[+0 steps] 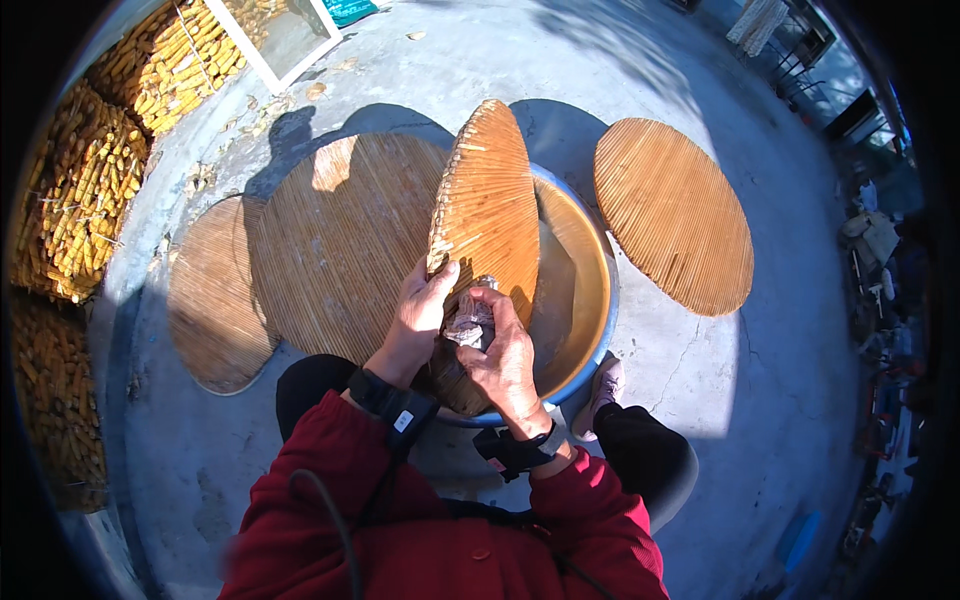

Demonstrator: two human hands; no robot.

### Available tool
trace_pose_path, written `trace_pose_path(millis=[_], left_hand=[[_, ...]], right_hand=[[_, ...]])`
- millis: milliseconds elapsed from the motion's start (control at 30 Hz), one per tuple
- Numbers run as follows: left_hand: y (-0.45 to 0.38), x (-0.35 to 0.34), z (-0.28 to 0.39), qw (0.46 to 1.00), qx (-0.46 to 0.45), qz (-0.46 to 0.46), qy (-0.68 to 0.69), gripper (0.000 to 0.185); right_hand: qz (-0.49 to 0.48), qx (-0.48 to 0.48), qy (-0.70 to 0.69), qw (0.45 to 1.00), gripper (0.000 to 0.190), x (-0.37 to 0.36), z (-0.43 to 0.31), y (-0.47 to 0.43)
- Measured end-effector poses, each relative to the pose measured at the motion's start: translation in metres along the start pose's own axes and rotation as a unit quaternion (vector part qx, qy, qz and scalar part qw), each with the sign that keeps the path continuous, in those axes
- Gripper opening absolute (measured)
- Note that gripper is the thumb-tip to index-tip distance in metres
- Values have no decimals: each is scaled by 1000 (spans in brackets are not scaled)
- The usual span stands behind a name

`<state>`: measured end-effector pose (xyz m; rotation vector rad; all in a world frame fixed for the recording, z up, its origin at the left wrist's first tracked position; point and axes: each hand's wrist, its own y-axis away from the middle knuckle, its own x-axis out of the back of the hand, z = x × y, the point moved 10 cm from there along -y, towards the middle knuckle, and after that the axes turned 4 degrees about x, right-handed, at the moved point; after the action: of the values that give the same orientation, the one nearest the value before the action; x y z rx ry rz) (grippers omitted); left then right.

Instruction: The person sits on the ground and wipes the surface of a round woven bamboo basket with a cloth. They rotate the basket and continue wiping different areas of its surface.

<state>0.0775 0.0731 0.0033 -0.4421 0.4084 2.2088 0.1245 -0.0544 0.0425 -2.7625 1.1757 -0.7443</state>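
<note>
My left hand grips the stitched edge of a round mat of plant stalks, thumb on the near side. The mat stands tilted over a blue-rimmed basin, its lower part inside. Bunched in my right hand is a pale, crumpled cloth, pressed against the mat's lower face. Cloudy water appears to lie in the basin. The mat and my hands hide the basin's left side.
A large round stalk mat and a smaller one lie at left, another at right. Stacked corn cobs line the far left. A white-framed pane stands behind. Clutter runs along the right; a blue object lies lower right.
</note>
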Motion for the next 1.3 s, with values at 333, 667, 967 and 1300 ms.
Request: trace_pose_path(millis=[333, 667, 967, 1300], left_hand=[[0, 12, -22, 991, 21, 25, 133, 41], [2, 12, -22, 989, 4, 60, 136, 37], [2, 36, -49, 983, 40, 140, 114, 35], [5, 30, -37, 988, 16, 142, 63, 37]], right_hand=[[51, 64, 112, 990, 48, -16, 120, -36], [-26, 79, -32, 996, 50, -12, 57, 17], [18, 37, 140, 989, 44, -16, 126, -12], [-5, 69, 75, 995, 45, -10, 65, 49]])
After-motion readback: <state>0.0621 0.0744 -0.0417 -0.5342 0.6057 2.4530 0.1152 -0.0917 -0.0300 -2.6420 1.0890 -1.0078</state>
